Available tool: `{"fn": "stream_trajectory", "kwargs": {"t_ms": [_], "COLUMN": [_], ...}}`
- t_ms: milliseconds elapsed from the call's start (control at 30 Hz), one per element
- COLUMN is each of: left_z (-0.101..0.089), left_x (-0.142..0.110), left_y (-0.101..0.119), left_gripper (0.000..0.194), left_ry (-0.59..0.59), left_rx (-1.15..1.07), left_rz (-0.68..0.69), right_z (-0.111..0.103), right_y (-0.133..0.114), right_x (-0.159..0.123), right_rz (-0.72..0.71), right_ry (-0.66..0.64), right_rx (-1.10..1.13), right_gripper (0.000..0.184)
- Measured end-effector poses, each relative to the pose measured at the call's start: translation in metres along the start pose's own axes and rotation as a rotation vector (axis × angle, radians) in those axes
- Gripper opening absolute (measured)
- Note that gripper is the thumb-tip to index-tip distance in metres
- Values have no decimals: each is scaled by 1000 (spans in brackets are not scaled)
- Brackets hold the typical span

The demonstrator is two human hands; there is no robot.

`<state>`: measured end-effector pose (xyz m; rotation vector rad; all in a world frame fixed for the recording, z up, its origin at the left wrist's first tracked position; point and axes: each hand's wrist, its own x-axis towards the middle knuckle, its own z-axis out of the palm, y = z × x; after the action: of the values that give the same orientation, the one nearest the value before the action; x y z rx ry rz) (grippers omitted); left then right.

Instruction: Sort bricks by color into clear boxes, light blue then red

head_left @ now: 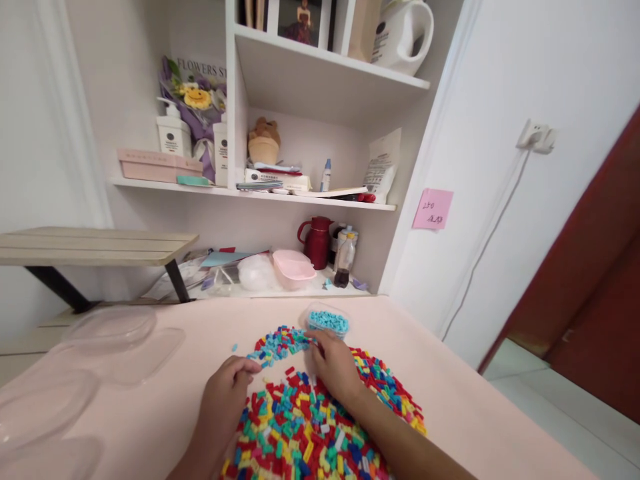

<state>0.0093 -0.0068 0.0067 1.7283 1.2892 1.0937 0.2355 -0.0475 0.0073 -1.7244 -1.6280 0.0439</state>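
Small toy building bricks [305, 420] in many colours lie in a wide heap on the pink tabletop. Farther back is a smaller, mostly light-blue pile of bricks [283, 343]. At that pile's left edge, my left hand [227, 387] rests with its fingers drawn together, the tips beside light-blue bricks; anything between them is too small to make out. My right hand [333, 367] reaches over the pile's right side, fingers bent together at the bricks, their grip partly hidden. Just behind it stands a clear plastic tub [327, 321] of light-blue bricks.
Clear plastic containers and lids [117, 327] lie on the left of the pink table [195, 340]. A small wooden-topped stand [95, 245] is at the left. Behind, a white shelf holds a pink box [294, 269], a red jug [317, 243] and a bottle [345, 260].
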Motion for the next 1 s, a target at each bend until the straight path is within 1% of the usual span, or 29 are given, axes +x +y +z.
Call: {"fn": "stream_trajectory", "kwargs": {"t_ms": [100,300,367,467,567,700,800,1000], "left_z": [0,1,1,1,1,2,2,2], "left_x": [0,0,0,1,3,4,4,3], "left_y": [4,4,2,0,-4,-9,-10,-9], "left_gripper": [25,26,27,26,26,26,26,26], "left_ry": [9,4,-4,-16,-23,-24,-32,-39], "left_rx": [1,38,49,54,57,41,27,29], "left_rz": [-12,-15,-13,-11,-7,-7,-20,-22], "right_z": [0,0,0,-1,-1,2,3,0], "right_y": [0,-7,-6,-1,5,7,5,0], "right_x": [-2,-3,-3,-1,1,2,1,0], "right_rz": [34,45,37,32,50,79,68,11], "right_ry": [2,-62,-61,-62,-34,-17,-49,-159], "right_rx": [-38,-183,-163,-39,59,19,-45,-148], "right_gripper": [34,28,27,26,26,26,28,31]}}
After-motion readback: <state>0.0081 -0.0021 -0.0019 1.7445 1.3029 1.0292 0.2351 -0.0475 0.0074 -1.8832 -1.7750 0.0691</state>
